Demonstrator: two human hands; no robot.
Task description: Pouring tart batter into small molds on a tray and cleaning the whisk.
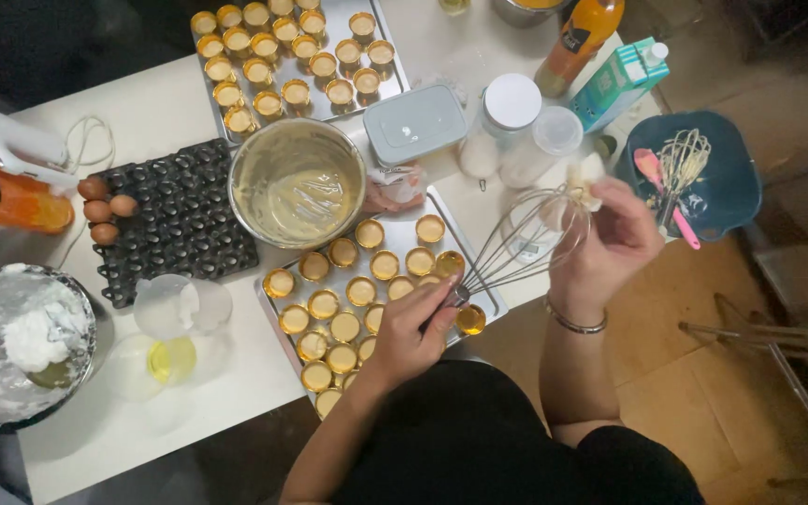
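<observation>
**Wiping a whisk over trays of small gold cups**

Gripping the handle of a wire whisk (516, 245), the left hand (413, 329) was closed around it just above the near baking tray (490, 301). The right hand (614, 245) was pinched shut on a small pale wad (588, 176), perhaps tissue, pressed against the far end of the whisk's wires. The whisk lay tilted across the tray's right corner, its head out past the edge of the white bench (151, 117).

That near tray held many small gold cups (359, 292), most showing pale batter inside. A second tray (381, 37) at the far side carried more such cups in rows. Between the two trays stood a steel mixing bowl (297, 182) smeared with tan batter. To its left sat a black egg tray (180, 220) with three brown eggs (103, 209) at its left edge.

At the near left a bowl (21, 341) was filled with white whipped foam, and beside it stood a clear cup (168, 360) with a little yellow liquid. Beyond the whisk stood a grey lidded box (415, 122) and two white-capped jars (526, 131) of white powder. Off the bench to the right, a blue bowl (727, 201) held another whisk and a pink spatula (664, 192).
</observation>
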